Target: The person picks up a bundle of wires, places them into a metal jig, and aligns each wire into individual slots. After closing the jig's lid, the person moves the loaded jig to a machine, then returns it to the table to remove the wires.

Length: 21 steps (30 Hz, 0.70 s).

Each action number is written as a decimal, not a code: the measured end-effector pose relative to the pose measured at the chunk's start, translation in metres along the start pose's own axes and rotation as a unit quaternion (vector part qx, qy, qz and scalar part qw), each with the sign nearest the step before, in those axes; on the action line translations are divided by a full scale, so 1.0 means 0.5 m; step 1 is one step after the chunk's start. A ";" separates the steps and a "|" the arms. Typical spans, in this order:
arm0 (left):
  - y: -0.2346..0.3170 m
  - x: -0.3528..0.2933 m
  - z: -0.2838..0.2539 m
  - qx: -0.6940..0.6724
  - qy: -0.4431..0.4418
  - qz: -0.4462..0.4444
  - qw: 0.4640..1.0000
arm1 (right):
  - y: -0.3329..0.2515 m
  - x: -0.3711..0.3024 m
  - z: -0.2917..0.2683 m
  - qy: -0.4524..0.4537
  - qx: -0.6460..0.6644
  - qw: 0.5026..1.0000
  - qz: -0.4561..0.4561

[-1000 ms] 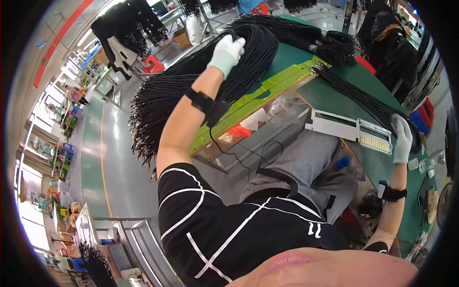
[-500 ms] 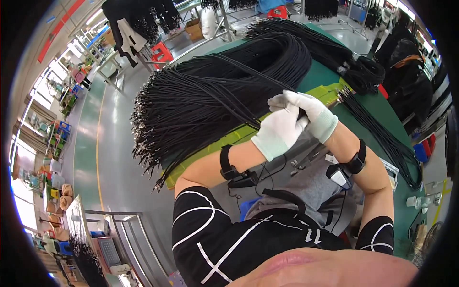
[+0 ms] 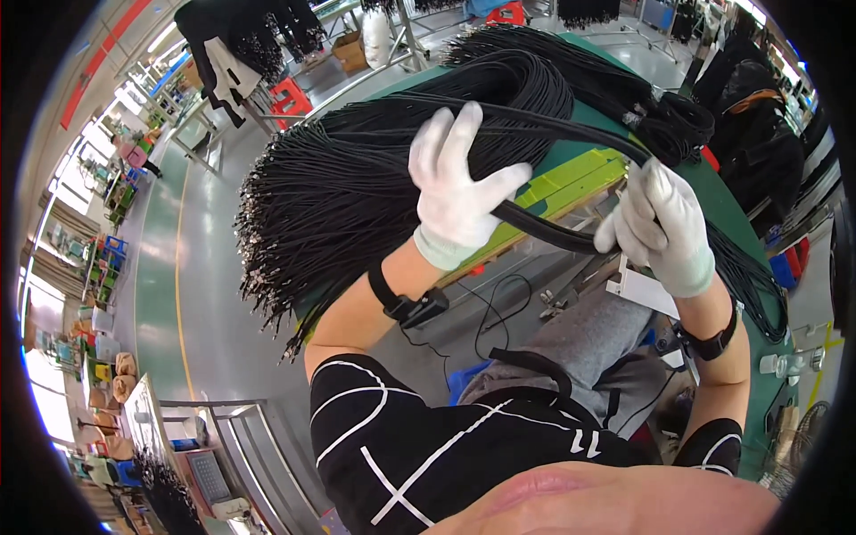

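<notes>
A thin bundle of black cables (image 3: 557,234) forms an open loop over the table's near edge. My right hand (image 3: 664,227), in a white glove, is closed on the loop's right side. My left hand (image 3: 453,192), gloved too, has its fingers spread. One side of the loop runs by its thumb, partly hidden; the other passes close to the fingertips. Behind it lies a large pile of black cables (image 3: 348,178), folded over at the far right, with many metal-tipped ends at its left.
Yellow-green strips (image 3: 571,178) line the near edge of the green table (image 3: 580,120). More cable coils (image 3: 673,134) lie at the back, and a further bundle (image 3: 749,281) stretches along the right. A thin dark cord (image 3: 526,294) hangs below the table edge.
My hands were together at the table edge and have come apart, the left moving left and its fingers spreading, the right moving right. A loop of cable now spans the gap.
</notes>
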<state>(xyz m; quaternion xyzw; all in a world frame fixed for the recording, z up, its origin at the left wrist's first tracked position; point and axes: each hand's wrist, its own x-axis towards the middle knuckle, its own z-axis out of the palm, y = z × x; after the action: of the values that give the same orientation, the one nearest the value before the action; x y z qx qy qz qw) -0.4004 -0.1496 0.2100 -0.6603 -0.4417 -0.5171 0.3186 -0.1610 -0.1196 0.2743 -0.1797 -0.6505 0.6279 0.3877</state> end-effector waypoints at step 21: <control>-0.439 0.083 -0.105 0.236 -0.099 0.107 0.961 | -0.091 -0.491 -0.336 0.464 0.048 0.870 -0.158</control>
<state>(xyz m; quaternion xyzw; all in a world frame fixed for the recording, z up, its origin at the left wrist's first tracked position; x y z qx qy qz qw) -0.6188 -0.0960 0.2560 -0.6573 -0.5073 -0.2931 0.4740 0.1291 -0.1892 0.2343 -0.3267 -0.3841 0.4329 0.7472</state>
